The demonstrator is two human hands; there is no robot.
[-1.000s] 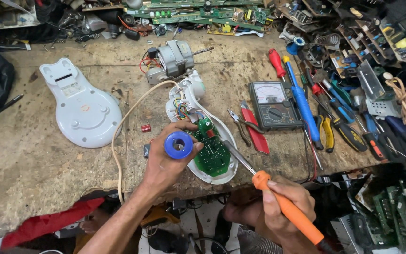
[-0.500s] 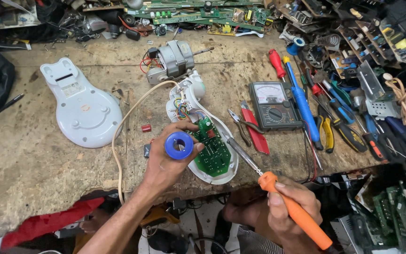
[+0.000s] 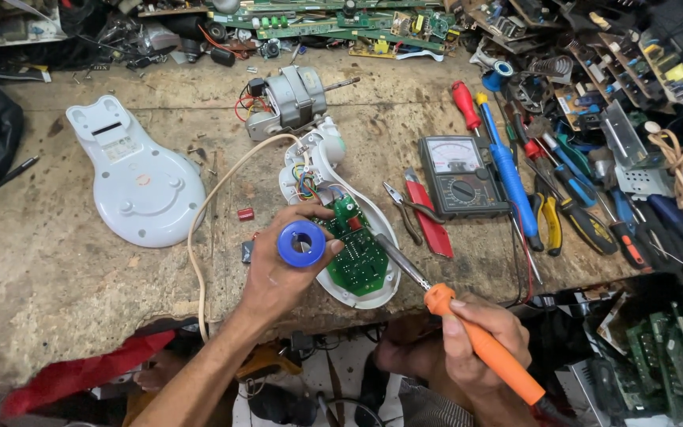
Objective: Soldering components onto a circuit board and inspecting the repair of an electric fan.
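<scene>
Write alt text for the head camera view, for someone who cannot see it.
Over a cluttered workbench, the left hand holds a blue spool beside a green circuit board in a white casing, while the right hand points an orange-handled soldering iron at the board. A meter, motor and screwdrivers lie nearby.

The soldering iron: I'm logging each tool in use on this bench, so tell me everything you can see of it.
The soldering iron has a bright orange, plastic-looking handle and a slim grey metal shaft ending in a tip. The right hand grips the handle like a pen. It lies slanted, handle low right over the bench edge, tip pointing up left to the edge of the green circuit board in its white housing. Whether the tip touches the board cannot be told. Its cord is out of sight.
</scene>
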